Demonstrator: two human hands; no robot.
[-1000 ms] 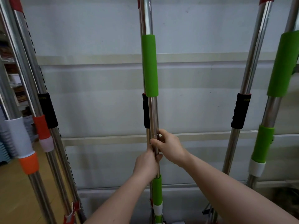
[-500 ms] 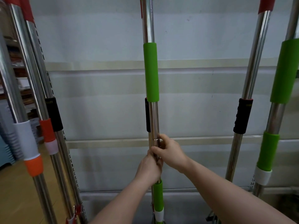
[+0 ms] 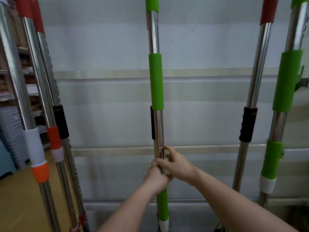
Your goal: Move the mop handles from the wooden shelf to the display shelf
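A steel mop handle with green grips [image 3: 156, 81] stands upright in the middle, against the grey back panel of the display shelf [image 3: 107, 114]. A second handle with a black grip [image 3: 152, 124] stands right behind it, mostly hidden. My left hand [image 3: 156, 179] is wrapped around the bare steel just above the lower green sleeve. My right hand [image 3: 175, 164] grips the same pole slightly higher, thumb and fingers around it.
At the left lean several steel handles with orange, white and black sleeves [image 3: 38, 148]. To the right stand a black-grip handle [image 3: 248, 124] and a green-grip handle [image 3: 286, 81]. Stacked grey crates [image 3: 10, 144] sit at far left on a wooden floor.
The view has tilted upward, so the handles appear lower in the frame. Both hands stay clasped on the middle handle at the same height on the pole.
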